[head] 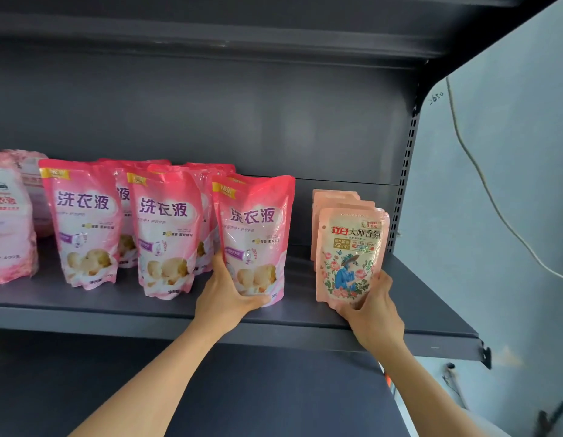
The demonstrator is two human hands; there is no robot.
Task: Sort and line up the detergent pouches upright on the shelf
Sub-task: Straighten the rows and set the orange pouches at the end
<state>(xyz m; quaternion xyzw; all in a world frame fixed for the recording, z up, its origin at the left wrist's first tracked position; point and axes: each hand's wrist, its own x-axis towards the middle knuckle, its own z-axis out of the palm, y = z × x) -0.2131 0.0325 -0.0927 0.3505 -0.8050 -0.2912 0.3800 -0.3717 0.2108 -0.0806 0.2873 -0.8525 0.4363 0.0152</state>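
Now each hand squares a front pouch: left hand (225,296) grips the pink pouch (253,238), right hand (373,305) grips the peach pouch (351,253); next, align both with the shelf (179,313) front edge.

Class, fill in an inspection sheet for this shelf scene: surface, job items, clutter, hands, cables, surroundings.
Surface: dark grey shelf, pouches standing on it.
Job items: three front pink pouches upright, more behind; rightmost pink pouch held at its base. Floral pouch fronts a short row of peach pouches. Pale pink packs at far left.
Clutter: nothing seen.
Hands: left hand grips the rightmost pink pouch; right hand grips the floral pouch.
Cables: white cable hangs down the wall.
Surroundings: grey wall right; perforated upright; another shelf below.
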